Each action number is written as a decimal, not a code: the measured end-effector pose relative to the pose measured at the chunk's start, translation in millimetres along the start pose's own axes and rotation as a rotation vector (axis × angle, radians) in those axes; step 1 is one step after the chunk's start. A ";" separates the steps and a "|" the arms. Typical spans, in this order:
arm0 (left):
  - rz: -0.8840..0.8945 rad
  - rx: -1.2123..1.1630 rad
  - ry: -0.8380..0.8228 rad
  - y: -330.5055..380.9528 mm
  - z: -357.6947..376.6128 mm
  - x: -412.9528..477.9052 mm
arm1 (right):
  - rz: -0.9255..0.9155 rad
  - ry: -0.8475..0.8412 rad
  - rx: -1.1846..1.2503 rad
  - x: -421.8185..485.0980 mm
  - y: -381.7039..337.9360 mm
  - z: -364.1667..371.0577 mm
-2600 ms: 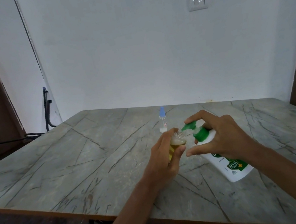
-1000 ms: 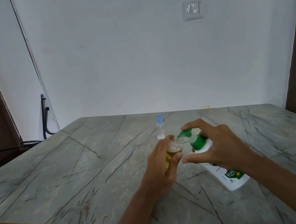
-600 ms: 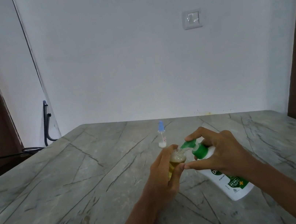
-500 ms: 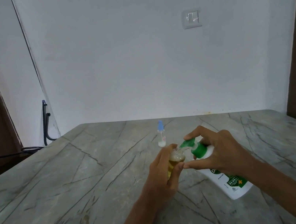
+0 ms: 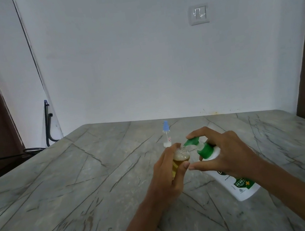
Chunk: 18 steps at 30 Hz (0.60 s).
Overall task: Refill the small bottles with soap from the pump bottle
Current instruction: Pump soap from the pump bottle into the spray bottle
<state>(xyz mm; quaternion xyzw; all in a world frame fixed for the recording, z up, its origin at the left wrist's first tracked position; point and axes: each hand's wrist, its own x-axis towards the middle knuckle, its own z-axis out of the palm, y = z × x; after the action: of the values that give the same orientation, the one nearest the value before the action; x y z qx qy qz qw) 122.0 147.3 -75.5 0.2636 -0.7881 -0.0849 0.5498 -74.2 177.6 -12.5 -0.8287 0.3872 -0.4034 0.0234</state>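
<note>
- Small clear bottle (image 5: 180, 155), uncapped, amber soap nearly to its shoulder, near centre.
- Pump bottle (image 5: 237, 185), white with green head, tilted left, spout at that mouth.
- Blue-capped small bottle (image 5: 166, 134), upright, farther back.

The grey, dark-veined stone-look surface (image 5: 97, 173) across the lower frame appears smooth and matt. Centre right, the white pump bottle (image 5: 231, 184) with green head is glossy plastic; the small clear bottle (image 5: 180, 155) beside it looks transparent plastic.
</note>
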 end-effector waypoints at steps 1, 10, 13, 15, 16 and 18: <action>0.004 0.001 0.004 -0.2 -0.3 -0.3 | 0.001 0.004 0.015 0.8 -0.6 -0.1; 0.033 -0.014 -0.016 1.6 1.8 -0.1 | 0.011 0.041 0.099 0.8 -2.1 -1.1; 0.026 -0.007 -0.006 2.3 -0.7 -0.8 | 0.012 0.019 0.071 1.0 -2.8 -0.7; 0.022 0.003 0.021 3.6 -1.7 0.3 | 0.007 -0.002 0.022 0.3 -1.6 0.1; 0.018 0.005 0.030 4.4 -1.6 1.0 | 0.004 -0.007 -0.005 -0.5 -0.8 0.6; 0.012 0.003 0.040 6.0 -0.7 1.6 | -0.004 0.001 -0.040 -2.2 1.0 1.0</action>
<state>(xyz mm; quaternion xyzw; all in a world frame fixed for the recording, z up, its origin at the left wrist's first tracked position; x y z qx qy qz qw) 120.2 151.7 -71.4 0.2612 -0.7786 -0.0750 0.5656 -74.9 178.1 -14.9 -0.8297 0.3935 -0.3959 0.0059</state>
